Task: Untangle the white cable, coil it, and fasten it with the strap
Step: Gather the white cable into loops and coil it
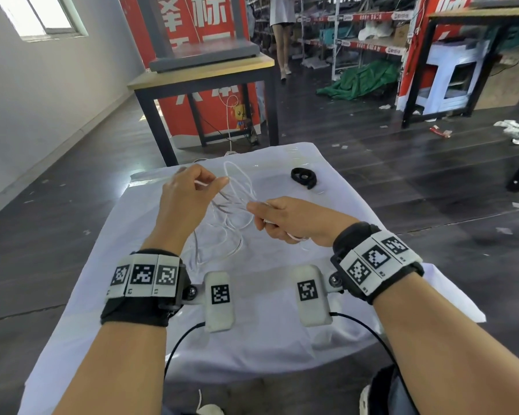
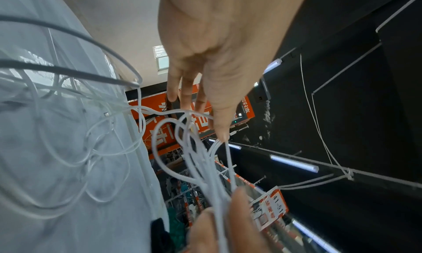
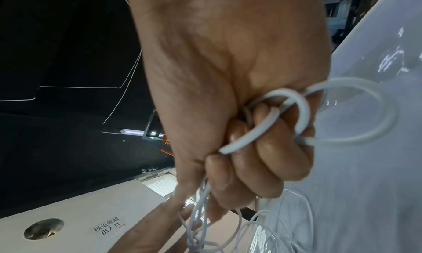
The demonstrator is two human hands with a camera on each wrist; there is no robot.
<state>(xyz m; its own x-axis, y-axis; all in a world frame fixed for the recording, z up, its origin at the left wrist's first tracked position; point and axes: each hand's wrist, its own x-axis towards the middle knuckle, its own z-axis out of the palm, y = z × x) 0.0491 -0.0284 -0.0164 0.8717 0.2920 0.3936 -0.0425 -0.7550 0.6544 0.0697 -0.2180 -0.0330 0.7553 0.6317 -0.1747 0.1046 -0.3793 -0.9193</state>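
We see a surface (image 1: pixel 282 333) draped in white cloth, standing on a dark plank floor (image 1: pixel 387 163). Beyond its far edge stands a second table (image 1: pixel 201 76) with a black frame, in front of a red banner (image 1: pixel 180 31) with white characters; shelving (image 1: pixel 357 34) and a green heap (image 1: pixel 363 80) lie farther back to the right.

Both forearms reach in over the surface, each carrying a black wrist band with square coded markers. The white cable (image 1: pixel 231 214) hangs between the two hands in several loose loops, and its lower turns trail onto the cloth below and between them, still tangled.

The right hand (image 1: pixel 294 220) is closed in a fist around a bundle of cable strands; in the right wrist view its fingers (image 3: pixel 269 154) curl tightly over the strands, with two thicker loops standing out of the fist toward the cloth. The left hand (image 1: pixel 186 193) is raised just above and to the left of the right one, and pinches a cable strand between thumb and fingertips; in the left wrist view we see that its remaining fingers (image 2: pixel 182 87) extend loosely.

The black strap (image 1: pixel 303 177) lies curled on the cloth near the far right corner, well apart from both hands and untouched.
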